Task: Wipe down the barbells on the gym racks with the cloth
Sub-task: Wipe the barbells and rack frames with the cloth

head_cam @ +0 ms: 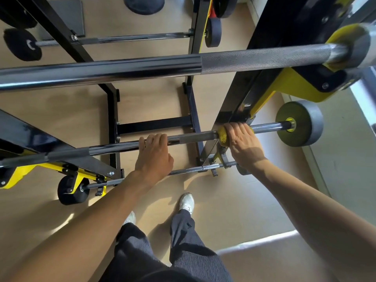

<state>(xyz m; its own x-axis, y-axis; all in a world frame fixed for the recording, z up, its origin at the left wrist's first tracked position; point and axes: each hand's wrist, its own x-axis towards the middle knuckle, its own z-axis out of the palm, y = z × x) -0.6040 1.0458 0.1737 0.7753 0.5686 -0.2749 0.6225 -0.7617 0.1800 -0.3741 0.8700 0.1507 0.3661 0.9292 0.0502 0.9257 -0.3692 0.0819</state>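
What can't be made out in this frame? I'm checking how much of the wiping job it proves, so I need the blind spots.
Head view only:
- The cloth: mostly hidden under the right hand; only a yellow edge shows.
- The middle barbell: its left end runs off the frame edge; the left hand covers part of the shaft.
- The top barbell: both ends cut off.
- Dirt or shine on the bars: too fine to judge.
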